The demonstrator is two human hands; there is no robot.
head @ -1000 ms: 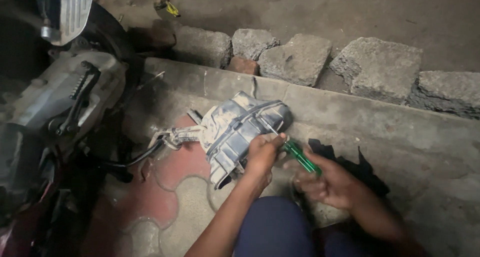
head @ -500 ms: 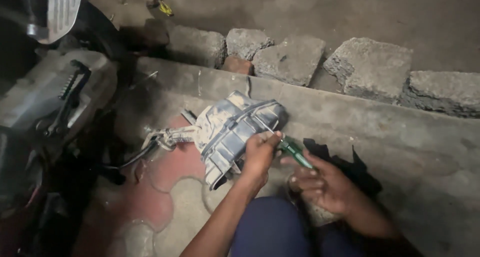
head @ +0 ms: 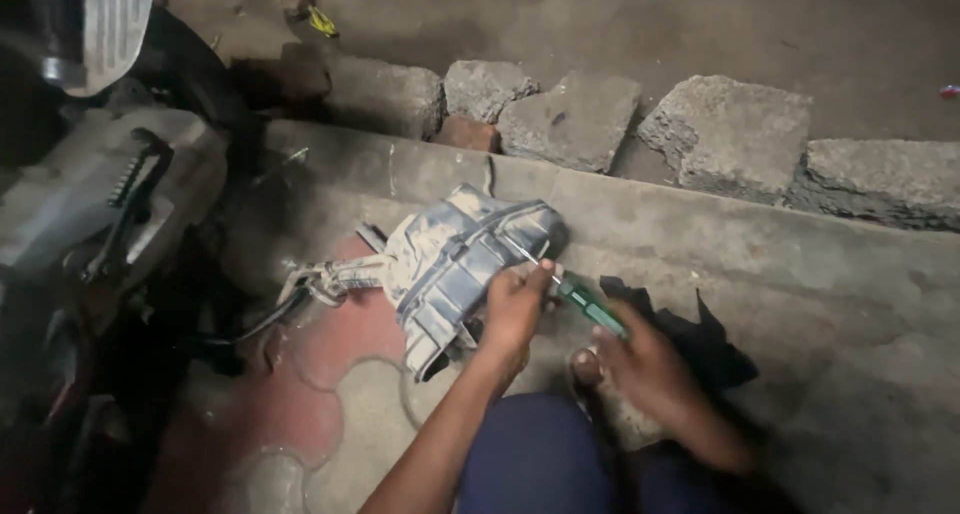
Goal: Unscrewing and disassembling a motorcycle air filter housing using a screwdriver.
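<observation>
A dusty grey housing point(head: 462, 264) lies on the paving at the middle of the view, its cable point(head: 255, 324) trailing toward 9 o'clock, where a motorcycle point(head: 100, 204) stands. The left hand point(head: 515, 309) is closed on the housing's edge at its 4 o'clock side, pinning it down. The right hand point(head: 650, 369) is wrapped around the green handle of a screwdriver point(head: 575, 294), whose thin shaft points toward 10 o'clock and meets the housing just above the left thumb. Compared with a second ago, the housing is seen in much the same spot, and both hands are found in the same holds; the screwdriver's tip has been kept at the same point on the rim, so the same fastening or seam appears to be worked on. A black rag point(head: 700, 334) lies at 3 o'clock of the right hand. Rough stones point(head: 640, 124) line the kerb point(head: 760, 234) toward 12 o'clock.
</observation>
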